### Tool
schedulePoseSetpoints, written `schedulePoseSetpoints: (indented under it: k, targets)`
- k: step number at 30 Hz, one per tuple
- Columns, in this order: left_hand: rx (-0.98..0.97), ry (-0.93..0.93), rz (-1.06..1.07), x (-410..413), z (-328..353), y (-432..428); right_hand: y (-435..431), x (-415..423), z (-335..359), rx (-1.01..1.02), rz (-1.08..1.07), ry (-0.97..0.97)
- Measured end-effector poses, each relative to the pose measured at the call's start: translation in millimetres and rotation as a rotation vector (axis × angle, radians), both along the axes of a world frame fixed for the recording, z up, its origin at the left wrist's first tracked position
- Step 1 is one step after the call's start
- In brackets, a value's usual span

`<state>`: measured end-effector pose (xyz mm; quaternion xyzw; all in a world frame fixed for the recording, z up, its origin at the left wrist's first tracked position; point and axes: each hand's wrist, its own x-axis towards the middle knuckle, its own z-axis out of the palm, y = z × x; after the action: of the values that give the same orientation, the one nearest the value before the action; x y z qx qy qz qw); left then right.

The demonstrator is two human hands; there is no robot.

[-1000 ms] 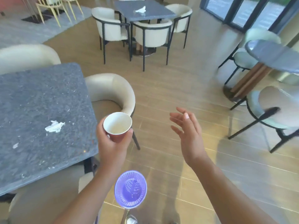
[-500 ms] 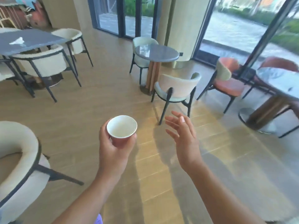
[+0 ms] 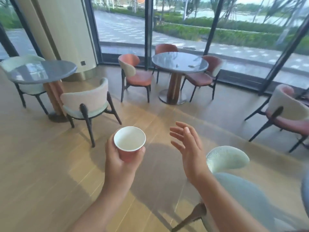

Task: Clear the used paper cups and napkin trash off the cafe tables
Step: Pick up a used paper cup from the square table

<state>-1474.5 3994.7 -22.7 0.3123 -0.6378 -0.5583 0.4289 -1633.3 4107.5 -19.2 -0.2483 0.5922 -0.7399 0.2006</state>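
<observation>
A red paper cup (image 3: pixel 129 139) with a white, empty inside sits upright in my left hand (image 3: pixel 120 163), whose fingers and thumb curl round its lower wall. My right hand (image 3: pixel 189 149) hovers in the air just right of the cup, palm turned toward it, fingers straight and spread, holding nothing. Both hands are over bare wooden floor. No napkin trash shows in this view.
A round grey table (image 3: pixel 179 61) with three reddish chairs stands ahead by the glass wall. Another round table (image 3: pixel 41 72) with pale chairs is at the left. A pale chair (image 3: pixel 229 158) sits close at my lower right, a pink-seated one (image 3: pixel 287 111) at far right.
The view has swung to the right, away from the square table with the napkin scrap and the purple basket. The cup stays gripped in my left hand; my right hand stays open beside it.
</observation>
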Motion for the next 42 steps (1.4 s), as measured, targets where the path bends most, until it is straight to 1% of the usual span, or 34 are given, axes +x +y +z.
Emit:
schedulePoseSetpoints:
  k: [5,10,15,19,23,28,35,39,42]
  targets:
    - [-0.032,-0.013,-0.265,-61.1,-2.3,32.6,69.6,-21.1,-1.0,-0.013,-0.285,0.002]
    - [-0.021,-0.016,-0.559,-105.7,-6.6,83.1,145.8,-17.3,-7.7,-0.019,-0.580,-0.029]
    - [-0.033,0.000,-0.795,-137.2,-4.7,152.7,215.1,-2.9,-10.3,0.010,-0.800,-0.010]
    - [-0.053,0.009,-0.969,-154.1,-1.9,223.1,292.9,14.9,-12.2,0.017,-0.991,0.027]
    - [-0.046,0.004,-1.137,-166.5,-4.0,310.5,382.7,33.3,-20.4,0.010,-1.154,0.018]
    - [0.008,0.026,-1.374,-173.7,-0.4,461.6,517.8,58.6,-20.6,-0.023,-1.348,0.019]
    - [0.101,0.040,-1.561,-168.7,3.0,672.9,713.9,97.4,-15.6,0.055,-1.502,0.013]
    - [0.108,0.061,-1.676,-169.2,2.6,770.6,806.9,110.7,-11.3,0.049,-1.603,0.020]
    - [0.119,0.039,-1.761,-180.5,-0.6,840.6,871.3,110.6,-13.9,0.037,-1.670,0.023]
